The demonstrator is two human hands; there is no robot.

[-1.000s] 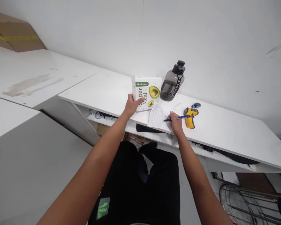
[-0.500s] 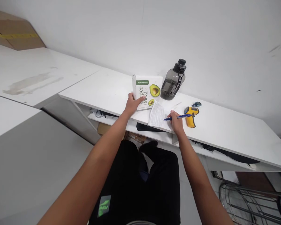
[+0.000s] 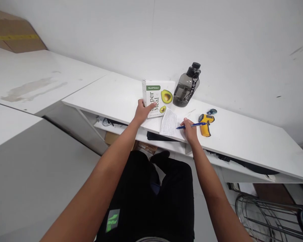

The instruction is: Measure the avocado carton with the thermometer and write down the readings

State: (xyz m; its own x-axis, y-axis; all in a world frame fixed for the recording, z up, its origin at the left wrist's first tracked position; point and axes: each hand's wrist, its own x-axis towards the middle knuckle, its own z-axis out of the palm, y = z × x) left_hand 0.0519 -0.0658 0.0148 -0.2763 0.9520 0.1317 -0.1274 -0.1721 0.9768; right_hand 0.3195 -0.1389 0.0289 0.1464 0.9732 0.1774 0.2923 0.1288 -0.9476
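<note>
My left hand [image 3: 142, 111] grips the lower left side of a white meal box [image 3: 157, 86] printed with avocados, its thumb across the front. Between the box and my right hand lies a sheet of paper [image 3: 168, 124] covered in small handwriting, its top edge against the box. A blue pen [image 3: 197, 124] is held in the closed fingers of my right hand [image 3: 190, 130], with its tip at the paper's right edge. The writing is too small to read.
A grey water bottle [image 3: 186, 88] stands behind the box by the wall. To the right sit a yellow handheld device [image 3: 205, 125] and a small dark teal object [image 3: 212, 111]. A cardboard box [image 3: 16, 35] is far left. Below the tabletop runs a shelf with a black item [image 3: 161, 136].
The whole view has shifted very slightly. Both hands, the meal box, the paper and the pen keep their places.
</note>
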